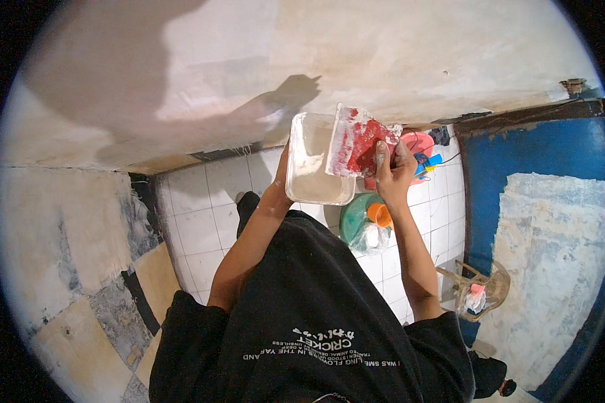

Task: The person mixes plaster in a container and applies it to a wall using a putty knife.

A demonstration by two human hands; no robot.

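Observation:
My left hand holds a white rectangular tub from its left side, and most of the fingers are hidden behind it. Pale wet putty smears the tub's inside. In my right hand is a red putty scraper, thumb on its face. Its wide edge is coated with white putty and overlaps the tub's right side. Both hands are close to the wall, which is unevenly coated in cream and white.
On the white tiled floor below stand a green basin with an orange cup and clear plastic bag, and a pink basin with blue items. A tan chair stands by the partly coated blue wall.

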